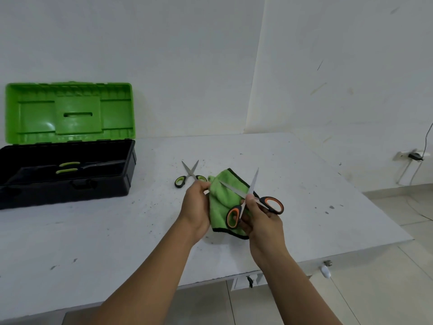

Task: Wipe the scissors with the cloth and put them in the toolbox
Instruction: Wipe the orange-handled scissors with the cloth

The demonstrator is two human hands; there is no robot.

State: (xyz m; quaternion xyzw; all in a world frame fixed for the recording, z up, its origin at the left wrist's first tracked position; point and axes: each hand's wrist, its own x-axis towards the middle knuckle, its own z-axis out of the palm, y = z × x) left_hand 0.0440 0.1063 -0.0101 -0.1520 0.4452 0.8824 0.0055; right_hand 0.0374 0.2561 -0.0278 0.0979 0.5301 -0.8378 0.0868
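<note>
Head view: nearest the camera, a pair of orange-handled scissors [254,202] is held open in an X by the right hand [262,225], whose fingers are curled round the pivot and the near loop. A green cloth [222,202], fluffy and edged in black, is gripped bunched up by the left hand [196,207] and is laid against one bare steel blade; both are held just above the table [93,231]. The wiping is judged to be under way, not finished. Just beyond the cloth, a second pair, the green-handled scissors [189,175], is seen lying open on the speckled white table, apparently not yet cleaned. Farther off to the left, the toolbox [68,184] stands with its glossy green lid raised; inside the black, hard plastic tray, green-handled tools can be made out, so some stowing seems done. Two pairs are judged left to stow.
</note>
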